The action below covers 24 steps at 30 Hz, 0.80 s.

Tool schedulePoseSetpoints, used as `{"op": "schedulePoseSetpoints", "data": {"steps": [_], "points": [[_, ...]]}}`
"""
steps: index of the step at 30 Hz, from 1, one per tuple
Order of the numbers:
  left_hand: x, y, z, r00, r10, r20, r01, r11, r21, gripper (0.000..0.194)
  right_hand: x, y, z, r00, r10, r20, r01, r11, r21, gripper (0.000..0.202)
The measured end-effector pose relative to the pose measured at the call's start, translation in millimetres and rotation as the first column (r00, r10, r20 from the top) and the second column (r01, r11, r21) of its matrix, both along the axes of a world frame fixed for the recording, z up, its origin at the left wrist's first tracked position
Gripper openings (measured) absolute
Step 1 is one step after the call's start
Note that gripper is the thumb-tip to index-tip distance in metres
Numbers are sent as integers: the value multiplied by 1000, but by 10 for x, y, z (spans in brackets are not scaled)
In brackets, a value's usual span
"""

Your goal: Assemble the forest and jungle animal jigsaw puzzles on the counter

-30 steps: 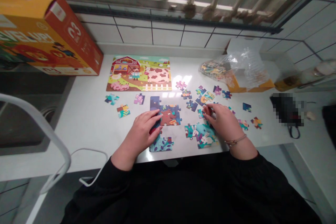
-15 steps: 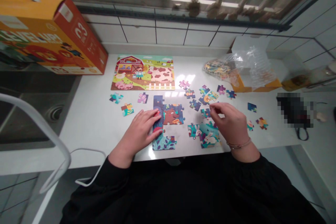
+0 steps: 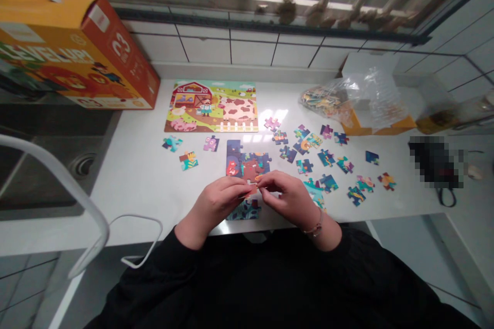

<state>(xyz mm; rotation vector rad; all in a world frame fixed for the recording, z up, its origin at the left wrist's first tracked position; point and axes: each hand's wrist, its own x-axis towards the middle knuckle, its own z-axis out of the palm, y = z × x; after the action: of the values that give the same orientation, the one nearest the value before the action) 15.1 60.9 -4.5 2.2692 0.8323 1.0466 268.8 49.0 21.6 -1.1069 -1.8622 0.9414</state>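
Observation:
My left hand [image 3: 218, 200] and my right hand [image 3: 287, 198] meet over a partly joined jigsaw [image 3: 234, 150] in the middle of the counter. Between their pinched fingertips is a small reddish-orange puzzle piece [image 3: 252, 191], partly hidden by the fingers. The joined part shows a brown animal and a dark blue left edge. Below the hands, a teal leafy section [image 3: 244, 211] is partly covered. My right hand also hides much of a pale teal section [image 3: 314, 190] beside it.
Loose puzzle pieces [image 3: 328, 182] lie scattered to the right, with a few [image 3: 188, 160] at the left. A finished farm puzzle [image 3: 211, 108] lies behind. Around stand an orange box [image 3: 116, 56], a plastic bag of pieces [image 3: 324, 100], an open carton [image 3: 397, 126] and a sink [image 3: 57, 164].
My right hand has moved left from the loose pieces to meet my left hand. The left hand has come off the dark blue edge, shifting right and slightly down into a pinch.

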Motion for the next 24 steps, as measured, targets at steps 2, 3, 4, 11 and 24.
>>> {"op": "schedulePoseSetpoints", "data": {"steps": [2,3,4,11,24], "points": [[1,-2,6,998,55,-13,-54,998,39,23,-28,-16,4,996,-47,72,43,997,63,12],[2,-3,12,997,75,-21,-74,996,56,22,-42,-29,13,993,-54,105,43,993,111,11],[4,-3,20,996,88,-34,-86,994,71,21,-57,-45,24,990,-51,135,28,987,161,11],[22,-34,20,992,71,-109,-54,987,154,22,-174,-140,27,949,-44,313,-86,917,390,15],[-78,16,209,998,23,-65,-24,1000,-15,34,119,38,-201,939,92,331,-236,872,429,20]]}}
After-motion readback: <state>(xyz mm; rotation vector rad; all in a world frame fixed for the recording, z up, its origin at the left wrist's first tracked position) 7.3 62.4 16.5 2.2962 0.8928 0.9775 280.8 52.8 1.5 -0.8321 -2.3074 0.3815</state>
